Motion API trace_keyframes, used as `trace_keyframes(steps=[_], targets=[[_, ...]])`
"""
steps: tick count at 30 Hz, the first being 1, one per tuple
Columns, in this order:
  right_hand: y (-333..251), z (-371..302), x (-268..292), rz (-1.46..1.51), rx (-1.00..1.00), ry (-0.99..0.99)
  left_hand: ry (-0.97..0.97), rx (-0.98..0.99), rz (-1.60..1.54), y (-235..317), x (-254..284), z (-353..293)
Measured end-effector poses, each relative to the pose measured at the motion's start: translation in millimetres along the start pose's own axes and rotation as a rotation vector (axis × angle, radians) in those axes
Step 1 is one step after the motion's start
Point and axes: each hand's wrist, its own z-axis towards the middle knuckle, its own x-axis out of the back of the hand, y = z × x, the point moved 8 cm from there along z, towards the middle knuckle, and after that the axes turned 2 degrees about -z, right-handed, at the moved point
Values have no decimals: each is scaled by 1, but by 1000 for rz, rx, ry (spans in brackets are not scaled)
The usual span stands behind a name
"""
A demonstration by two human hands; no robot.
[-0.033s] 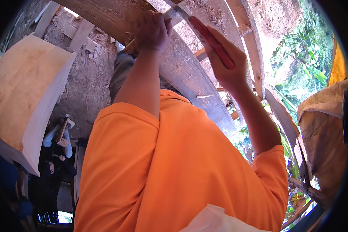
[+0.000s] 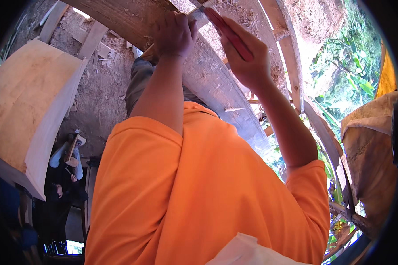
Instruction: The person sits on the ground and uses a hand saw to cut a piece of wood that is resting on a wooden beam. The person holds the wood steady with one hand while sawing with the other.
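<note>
Nothing moved; both hands rest on sawdust-covered curved timber (image 2: 216, 84) outdoors

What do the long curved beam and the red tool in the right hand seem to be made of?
Curved beam: rough unfinished wood, with grain and shavings on it. Red tool in the right hand: handle glossy, perhaps plastic or painted wood; tip greyish, probably metal.

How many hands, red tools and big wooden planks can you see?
Hands: 2, the left hand and the right hand
Red-handled tool: 1, gripped in the right hand
Big wooden planks: 2, the long plank being worked and the pale plank at the left
Total: 5
</note>
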Motion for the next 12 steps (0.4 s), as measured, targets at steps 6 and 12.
trace_keyframes(steps=[6,12], targets=[[18,42,-32,3,82,57,-59,40,66,-1,-5,1],[48,-7,-24,156,147,81,-59,10,98,3,0,3]])
